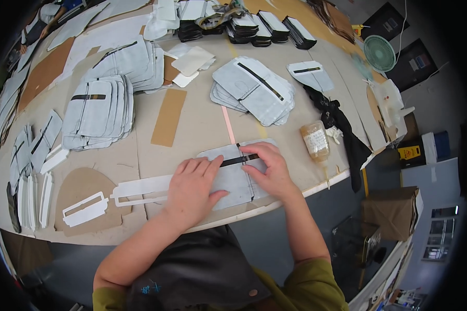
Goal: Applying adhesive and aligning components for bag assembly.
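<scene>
A pale grey fabric panel (228, 186) lies on the table in front of me, with a narrow black strip (231, 161) across it and a thin dark line running crosswise. My left hand (192, 189) rests flat at the panel's left side, its fingers beside the strip's left end and its thumb spread. Under that hand a long white slotted card strip (142, 187) reaches out to the left. My right hand (271, 170) is on the panel's right part, thumb and forefinger apart, touching down on either side of the black strip.
Stacks of grey panels (96, 111) stand at left and another pile (254, 90) farther back. A brown card strip (169, 118), a glue bottle (315, 142) and black cloth (347, 137) lie nearby. A white card frame (85, 210) sits at front left. Black-edged bundles (241, 28) line the back.
</scene>
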A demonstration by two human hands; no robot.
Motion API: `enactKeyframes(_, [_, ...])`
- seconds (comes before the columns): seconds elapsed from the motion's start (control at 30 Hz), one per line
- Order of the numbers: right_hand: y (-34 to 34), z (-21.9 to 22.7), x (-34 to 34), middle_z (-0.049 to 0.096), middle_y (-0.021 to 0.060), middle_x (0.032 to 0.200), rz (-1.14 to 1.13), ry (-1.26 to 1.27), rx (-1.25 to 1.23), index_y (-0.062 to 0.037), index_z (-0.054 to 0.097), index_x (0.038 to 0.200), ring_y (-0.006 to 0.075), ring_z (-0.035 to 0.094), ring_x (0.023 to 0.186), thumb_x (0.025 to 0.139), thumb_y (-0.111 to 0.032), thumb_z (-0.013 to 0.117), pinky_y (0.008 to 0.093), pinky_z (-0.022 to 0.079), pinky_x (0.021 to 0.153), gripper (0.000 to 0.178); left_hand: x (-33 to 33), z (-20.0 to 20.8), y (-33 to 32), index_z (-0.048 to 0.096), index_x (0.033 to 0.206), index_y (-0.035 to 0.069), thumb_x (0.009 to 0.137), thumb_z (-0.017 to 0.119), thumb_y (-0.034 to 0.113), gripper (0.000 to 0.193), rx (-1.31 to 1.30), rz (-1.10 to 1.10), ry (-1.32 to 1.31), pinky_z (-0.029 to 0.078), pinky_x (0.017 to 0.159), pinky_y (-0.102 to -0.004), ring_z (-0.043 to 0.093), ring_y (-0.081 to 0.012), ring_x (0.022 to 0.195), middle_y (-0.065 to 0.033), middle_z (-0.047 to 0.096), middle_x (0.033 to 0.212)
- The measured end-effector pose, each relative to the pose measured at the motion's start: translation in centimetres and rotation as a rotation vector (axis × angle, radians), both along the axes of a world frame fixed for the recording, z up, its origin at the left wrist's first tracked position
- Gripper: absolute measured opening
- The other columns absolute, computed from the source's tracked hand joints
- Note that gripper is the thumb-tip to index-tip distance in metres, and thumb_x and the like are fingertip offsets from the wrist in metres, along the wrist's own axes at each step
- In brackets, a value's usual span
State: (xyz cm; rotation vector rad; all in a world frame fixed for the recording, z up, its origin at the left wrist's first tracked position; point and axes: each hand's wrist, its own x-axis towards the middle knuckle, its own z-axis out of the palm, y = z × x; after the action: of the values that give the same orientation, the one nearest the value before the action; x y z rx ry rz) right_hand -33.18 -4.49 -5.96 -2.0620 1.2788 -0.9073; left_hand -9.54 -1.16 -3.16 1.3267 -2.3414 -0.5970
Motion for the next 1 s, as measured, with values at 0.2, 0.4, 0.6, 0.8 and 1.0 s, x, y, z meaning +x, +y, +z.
enactKeyframes(0.2, [0.0,-0.1,0.4,0.069,0.0080,0.112,0.016,0.045,-0.073,-0.0069,0.066,0.118,0.0286,0.060,0.111,0.076,-0.003,0.077,0.0403,0.043,0.098,0.044,-2.3,-3.1,-0.7,0.053,0.136,-0.002,0.085,0.073,0.021,0.060,-0.123,-0.108,0.046,0.038,0.112,-0.0430,0.049,-0.0305,0.132,-0.0165,0.055,0.139])
enactKeyframes(0.4, [0.3,-0.5,0.2,0.071,0.0085,0.114,-0.025,-0.108,0.059,-0.0049,0.063,0.122,0.0300,0.060,0.112,0.080,-0.001,0.074,0.0418,0.044,0.101,0.044,-2.8,-4.1,-0.1,0.047,0.143,-0.003,0.092,0.066,0.030,0.063,-0.166,-0.142,-0.015,0.033,0.118,-0.0436,0.041,-0.0290,0.142,-0.0162,0.048,0.149])
enactKeyframes(0.6, [0.1,-0.5,-0.1,0.074,0.0087,0.112,0.010,-0.053,0.016,-0.0042,0.063,0.121,0.0274,0.066,0.112,0.083,0.001,0.071,0.0445,0.042,0.110,0.039,-2.5,-3.9,0.2,0.043,0.146,-0.002,0.094,0.062,0.038,0.068,-0.156,-0.155,-0.104,0.027,0.120,-0.0429,0.037,-0.0278,0.145,-0.0158,0.043,0.154])
enactKeyframes(0.8, [0.3,-1.5,-0.4,0.074,0.0080,0.112,-0.040,-0.128,0.069,-0.0036,0.065,0.119,0.0241,0.070,0.109,0.084,-0.001,0.072,0.0443,0.041,0.113,0.036,-2.5,-3.5,0.6,0.043,0.147,-0.003,0.093,0.062,0.043,0.073,-0.122,-0.129,-0.139,0.024,0.121,-0.0427,0.032,-0.0291,0.147,-0.0178,0.038,0.157])
enactKeyframes(1.0, [0.0,-2.0,-1.1,0.074,0.0085,0.112,-0.011,-0.125,0.086,-0.0028,0.067,0.116,0.0249,0.071,0.107,0.086,-0.001,0.072,0.0440,0.041,0.114,0.031,-2.5,-3.5,1.0,0.042,0.145,-0.006,0.092,0.062,0.048,0.078,-0.146,-0.097,-0.170,0.024,0.121,-0.0434,0.031,-0.0310,0.148,-0.0206,0.037,0.156])
